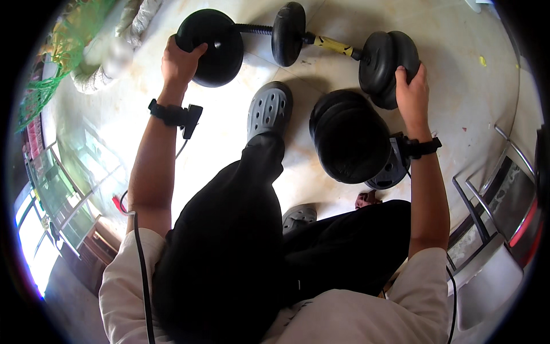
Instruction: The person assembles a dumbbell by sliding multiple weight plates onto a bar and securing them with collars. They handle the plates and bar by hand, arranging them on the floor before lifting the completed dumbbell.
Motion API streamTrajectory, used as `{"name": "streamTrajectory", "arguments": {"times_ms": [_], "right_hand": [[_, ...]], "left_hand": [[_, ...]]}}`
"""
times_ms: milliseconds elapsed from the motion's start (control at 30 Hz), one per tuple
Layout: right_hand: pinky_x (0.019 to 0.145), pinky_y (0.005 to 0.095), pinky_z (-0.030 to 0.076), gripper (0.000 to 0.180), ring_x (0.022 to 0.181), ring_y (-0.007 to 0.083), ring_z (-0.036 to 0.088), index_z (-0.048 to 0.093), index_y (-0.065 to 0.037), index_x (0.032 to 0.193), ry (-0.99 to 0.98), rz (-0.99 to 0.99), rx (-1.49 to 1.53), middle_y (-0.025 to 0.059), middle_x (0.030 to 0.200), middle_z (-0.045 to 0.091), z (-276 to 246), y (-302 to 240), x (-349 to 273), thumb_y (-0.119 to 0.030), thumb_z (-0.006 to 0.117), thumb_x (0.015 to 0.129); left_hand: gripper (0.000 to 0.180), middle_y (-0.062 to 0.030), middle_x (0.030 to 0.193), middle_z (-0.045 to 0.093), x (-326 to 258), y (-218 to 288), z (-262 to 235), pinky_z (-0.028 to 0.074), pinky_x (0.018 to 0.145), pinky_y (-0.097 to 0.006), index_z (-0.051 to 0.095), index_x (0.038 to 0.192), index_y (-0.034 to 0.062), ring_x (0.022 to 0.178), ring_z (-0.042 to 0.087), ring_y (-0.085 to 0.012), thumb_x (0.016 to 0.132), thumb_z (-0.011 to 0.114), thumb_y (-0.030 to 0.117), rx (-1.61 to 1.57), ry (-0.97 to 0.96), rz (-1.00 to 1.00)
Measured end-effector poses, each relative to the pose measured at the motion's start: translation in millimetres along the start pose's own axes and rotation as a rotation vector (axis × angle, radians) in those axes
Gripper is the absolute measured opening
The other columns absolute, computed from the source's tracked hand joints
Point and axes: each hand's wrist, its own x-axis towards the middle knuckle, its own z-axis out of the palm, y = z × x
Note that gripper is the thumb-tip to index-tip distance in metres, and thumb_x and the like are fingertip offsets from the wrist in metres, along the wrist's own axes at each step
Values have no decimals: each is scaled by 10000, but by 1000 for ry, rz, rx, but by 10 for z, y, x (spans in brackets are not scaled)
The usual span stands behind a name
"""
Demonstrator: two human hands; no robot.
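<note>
Across the floor in front of me lies a dumbbell with black weight plates, a threaded black bar [252, 28] and a yellow-and-black grip [333, 46]. My left hand [180, 63] grips the rim of the large round plate [220, 51] at the bar's left end, thumb on its face, fingers hidden behind. Another plate [288, 34] sits farther along the bar, apart from the first. At the right end, my right hand [413, 92] is closed around the edge of the paired plates [382, 63]. A stack of black plates [349, 137] stands nearer, partly covering my right shoe.
My grey clog [269, 109] rests on the pale tiled floor between the plates. Green netting [66, 51] and a white wrapped tube [94, 77] are at the far left. Metal-framed chairs [492, 275] stand at the right. A cable [142, 275] runs along my left arm.
</note>
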Motion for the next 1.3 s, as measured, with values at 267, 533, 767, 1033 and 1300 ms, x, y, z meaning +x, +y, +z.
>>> {"name": "streamTrajectory", "arguments": {"times_ms": [267,533,767,1033,1300], "right_hand": [[973,460,433,379,1022,271,627,619,-45,1102,-158,-691,-479,116,1016,671,519,-864,248,-172,640,745],[781,425,535,201,907,332,668,719,-103,920,-591,-263,-381,163,968,693,1229,-993,400,-172,628,755],[751,432,537,179,864,338,665,717,-97,848,-487,-281,-317,126,887,697,1219,-951,308,-225,651,742],[676,461,533,185,743,361,665,706,-110,765,-401,-389,-314,146,763,679,1189,-874,258,-254,589,768],[680,483,523,186,756,366,667,708,-102,755,-409,-402,-314,152,763,679,1175,-823,215,-247,591,750]], "left_hand": [[571,-162,1020,687,-27,233,-15,509,869,-425,562,1145,56,974,659,-337,711,790,350,105,-11,87],[565,-134,1063,678,-55,365,-34,495,876,-399,570,1180,68,1016,643,-296,707,799,276,53,-37,20],[582,-170,1017,687,40,240,-37,504,859,-416,579,1164,43,971,655,-346,753,739,423,55,0,157],[558,-220,996,677,275,473,59,490,872,-423,608,1100,-13,967,646,-374,788,671,445,120,-38,144],[511,-216,982,678,270,464,59,493,869,-437,601,1087,-1,957,644,-379,749,671,376,139,-55,169]]}}
